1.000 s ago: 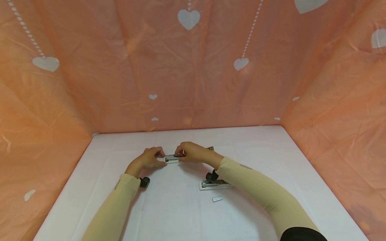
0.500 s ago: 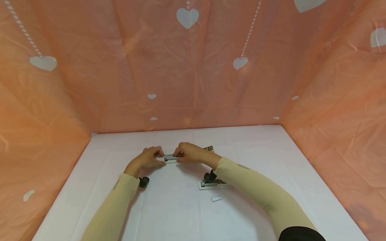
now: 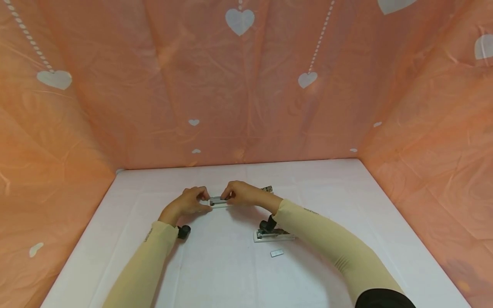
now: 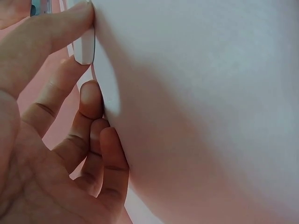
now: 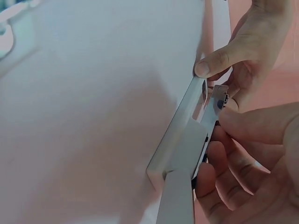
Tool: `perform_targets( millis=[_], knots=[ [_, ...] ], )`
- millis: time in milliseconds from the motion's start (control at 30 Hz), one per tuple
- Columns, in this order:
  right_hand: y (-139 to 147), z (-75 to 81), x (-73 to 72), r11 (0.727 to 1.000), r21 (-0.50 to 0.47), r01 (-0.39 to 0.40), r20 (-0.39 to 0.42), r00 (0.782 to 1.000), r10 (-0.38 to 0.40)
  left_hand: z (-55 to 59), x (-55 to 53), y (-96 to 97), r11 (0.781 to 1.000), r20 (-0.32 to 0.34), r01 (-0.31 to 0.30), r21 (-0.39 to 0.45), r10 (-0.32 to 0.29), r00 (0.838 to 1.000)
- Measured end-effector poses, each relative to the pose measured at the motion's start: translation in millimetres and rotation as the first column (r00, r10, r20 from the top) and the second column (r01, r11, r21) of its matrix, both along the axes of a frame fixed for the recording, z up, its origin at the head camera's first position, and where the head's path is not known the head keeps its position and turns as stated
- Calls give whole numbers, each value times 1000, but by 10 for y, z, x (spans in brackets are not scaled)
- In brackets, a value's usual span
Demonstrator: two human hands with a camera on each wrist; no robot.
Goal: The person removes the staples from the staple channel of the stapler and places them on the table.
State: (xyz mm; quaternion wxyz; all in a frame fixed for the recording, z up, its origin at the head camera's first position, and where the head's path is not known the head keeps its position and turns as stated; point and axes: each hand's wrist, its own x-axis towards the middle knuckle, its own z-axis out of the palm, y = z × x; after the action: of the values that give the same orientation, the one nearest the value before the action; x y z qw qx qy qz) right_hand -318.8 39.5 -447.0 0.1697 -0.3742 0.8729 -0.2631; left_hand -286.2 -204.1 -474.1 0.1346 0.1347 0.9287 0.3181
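A white stapler [image 3: 219, 206] lies opened up towards the back of the white table. My left hand [image 3: 188, 201] pinches the end of its base between thumb and finger; in the left wrist view the base end [image 4: 85, 46] shows in that grip. From the other side my right hand [image 3: 246, 194] holds the metal staple magazine [image 5: 214, 109], thumb on one side and curled fingers along the other. The magazine is raised at an angle from the base [image 5: 173, 135]. A patterned end piece [image 3: 267, 188] juts out behind my right wrist.
A second stapler [image 3: 274, 238] lies below my right wrist, partly hidden by the wrist camera and sleeve. In front of it is a small strip of staples [image 3: 277, 253]. Orange cloth [image 3: 246, 107] with hearts rises behind the table [image 3: 215, 265] and at both sides.
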Motion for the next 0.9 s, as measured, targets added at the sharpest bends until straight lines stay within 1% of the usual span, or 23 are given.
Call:
perform_targets(
  millis=[167, 367, 500, 633, 700, 800, 900],
  knots=[
    [-5, -33, -27, 1000, -5, -2, 2, 1000, 2, 4, -2, -1, 1000, 1, 3, -4, -3, 1000],
    [-4, -15, -18, 1000, -11, -2, 4, 1000, 2, 8, -1, 3, 1000, 9, 1, -5, -1, 1000],
    [5, 17, 0, 999, -30, 31, 54, 998, -29, 15, 0, 5, 1000, 12, -3, -4, 3, 1000],
    [7, 25, 8, 996, -55, 69, 123, 990, -62, 33, 9, 5, 1000, 16, -5, -2, 5, 1000],
    [1, 17, 9, 995, -67, 78, 140, 988, -68, 36, 14, 7, 1000, 17, -4, 0, 4, 1000],
    [-30, 23, 22, 994, -71, 85, 133, 988, -75, 25, 9, 6, 1000, 18, -4, 1, 4, 1000],
    [-57, 36, 34, 994, -55, 95, 103, 991, -89, 23, 5, -3, 1000, 12, 0, -3, 0, 1000]
  ],
)
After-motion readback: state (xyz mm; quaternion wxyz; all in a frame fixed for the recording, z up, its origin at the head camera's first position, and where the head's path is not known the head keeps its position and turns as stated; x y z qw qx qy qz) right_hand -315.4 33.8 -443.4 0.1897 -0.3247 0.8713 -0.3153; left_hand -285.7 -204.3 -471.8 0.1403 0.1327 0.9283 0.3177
